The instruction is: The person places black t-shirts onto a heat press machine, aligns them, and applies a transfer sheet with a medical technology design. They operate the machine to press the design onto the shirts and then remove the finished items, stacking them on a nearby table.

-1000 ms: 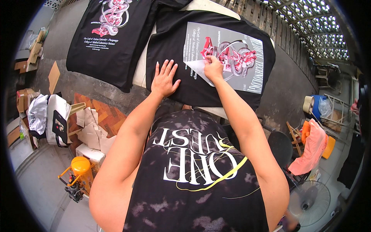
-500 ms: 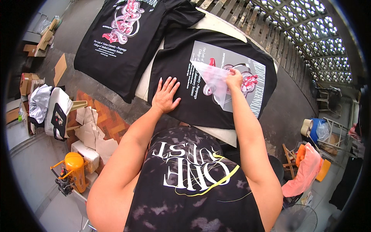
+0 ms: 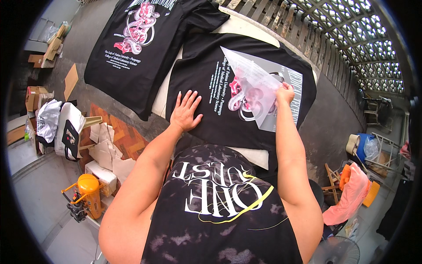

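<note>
A black T-shirt (image 3: 198,57) lies spread in front of me, its print of red and grey figures and white lettering turned sideways. My right hand (image 3: 285,93) pinches the edge of a clear transfer film (image 3: 252,77). The film is folded back over itself, its left part lifted off the print and its right part still lying flat on the shirt. My left hand (image 3: 186,112) rests flat on the shirt's near left part, fingers spread. To the left lies a second black T-shirt (image 3: 103,55) with a matching print, fully uncovered.
A pale board (image 3: 255,157) shows beneath the shirts. Slatted wood (image 3: 281,20) and a lattice wall (image 3: 351,39) stand beyond. At left are an orange machine (image 3: 90,193) and torn cardboard (image 3: 105,147). A pink cloth (image 3: 349,191) hangs at right, near a fan (image 3: 338,251).
My right hand has moved rightward with the film's edge, and more of the print on the left is bare. The left hand stays flat on the shirt.
</note>
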The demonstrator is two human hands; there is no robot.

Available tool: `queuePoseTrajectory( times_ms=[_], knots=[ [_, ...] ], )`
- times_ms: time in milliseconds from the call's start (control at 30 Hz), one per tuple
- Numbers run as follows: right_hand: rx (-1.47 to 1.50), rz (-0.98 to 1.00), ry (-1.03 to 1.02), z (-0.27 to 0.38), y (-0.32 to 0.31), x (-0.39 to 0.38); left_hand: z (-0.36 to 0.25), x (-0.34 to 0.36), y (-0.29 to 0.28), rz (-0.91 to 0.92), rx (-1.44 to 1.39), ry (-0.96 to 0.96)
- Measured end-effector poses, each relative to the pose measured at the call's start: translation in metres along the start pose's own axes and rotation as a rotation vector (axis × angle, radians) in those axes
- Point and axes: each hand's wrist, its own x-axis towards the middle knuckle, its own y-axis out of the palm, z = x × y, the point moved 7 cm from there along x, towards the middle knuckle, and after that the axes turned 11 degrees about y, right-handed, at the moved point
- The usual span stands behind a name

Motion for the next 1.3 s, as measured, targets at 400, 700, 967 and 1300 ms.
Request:
queuePoseTrajectory(
  times_ms=[400, 700, 967, 1300],
  knots=[
    [0.093, -0.093, 0.006, 0.003, -0.027, 0.007, 0.0, 0.001, 0.0, 0.005, 0.015, 0.007],
    [0.107, -0.204, 0.014, -0.008, -0.048, 0.042, -0.001, 0.002, 0.001, -0.004, -0.002, 0.002],
    [0.1, -0.35, 0.051, -0.01, -0.09, 0.083, -0.002, 0.004, -0.002, -0.003, -0.034, 0.001],
    [0.269, -0.298, 0.073, -0.005, -0.107, 0.134, -0.001, 0.006, 0.005, 0.059, -0.004, -0.005]
  ],
)
